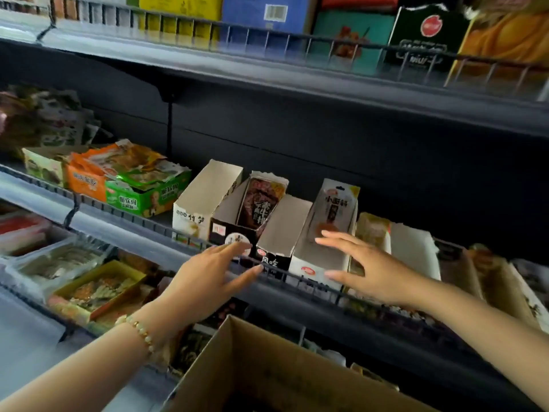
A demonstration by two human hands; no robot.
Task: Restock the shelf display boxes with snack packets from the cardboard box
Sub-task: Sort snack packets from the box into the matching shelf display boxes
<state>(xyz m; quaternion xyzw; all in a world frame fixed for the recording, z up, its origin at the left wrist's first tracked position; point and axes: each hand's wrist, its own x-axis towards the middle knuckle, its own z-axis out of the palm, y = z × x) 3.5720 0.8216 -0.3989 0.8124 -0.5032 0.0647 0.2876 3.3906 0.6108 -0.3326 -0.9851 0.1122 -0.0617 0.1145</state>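
Both hands reach toward the middle shelf. My left hand [214, 270] is open, fingers spread at the wire rail [190, 237] in front of a black display box [231, 233] that holds a dark brown snack packet [260, 203]. My right hand [365, 269] is open too, fingertips at the side of a white display box [315, 263] with one pale packet [334, 208] leaning at its back. Between these two stands a box [279, 233] whose inside looks empty. The brown cardboard box [267, 373] sits just below my arms; its contents are hidden in shadow.
A white empty-looking box [202, 200] stands left of the black one, then green [145, 197] and orange [86, 181] boxes full of packets. More boxes [410, 248] line the shelf on the right. Trays of packets [95, 289] fill the lower shelf. Large cartons [353, 37] sit on the top shelf.
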